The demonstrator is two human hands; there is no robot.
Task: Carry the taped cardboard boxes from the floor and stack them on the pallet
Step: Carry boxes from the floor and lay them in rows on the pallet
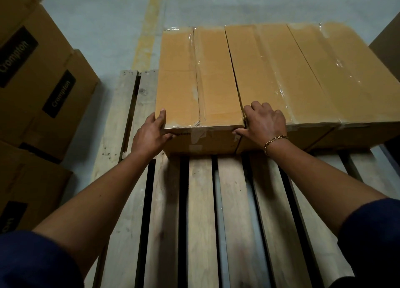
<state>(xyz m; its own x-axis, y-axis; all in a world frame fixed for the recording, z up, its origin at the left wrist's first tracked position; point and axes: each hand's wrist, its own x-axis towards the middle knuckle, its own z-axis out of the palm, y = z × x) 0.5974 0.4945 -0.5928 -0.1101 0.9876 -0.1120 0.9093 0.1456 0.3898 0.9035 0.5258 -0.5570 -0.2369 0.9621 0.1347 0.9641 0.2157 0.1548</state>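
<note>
In the head view, the leftmost box (194,77) sits on the far part of the pallet (201,212), close beside a neighbouring box (270,71), while more boxes on the floor (32,71) lie to the left. The left hand (149,136) clasps its near left corner, thumb on top. The right hand (264,123) curls its fingers over the near right corner at the seam (thumb on the front face), so I judge it best to square the box flush with the row and slip those fingers out before the seam closes.

Dim grey concrete floor (97,17) with a worn yellow line (149,28)
</note>
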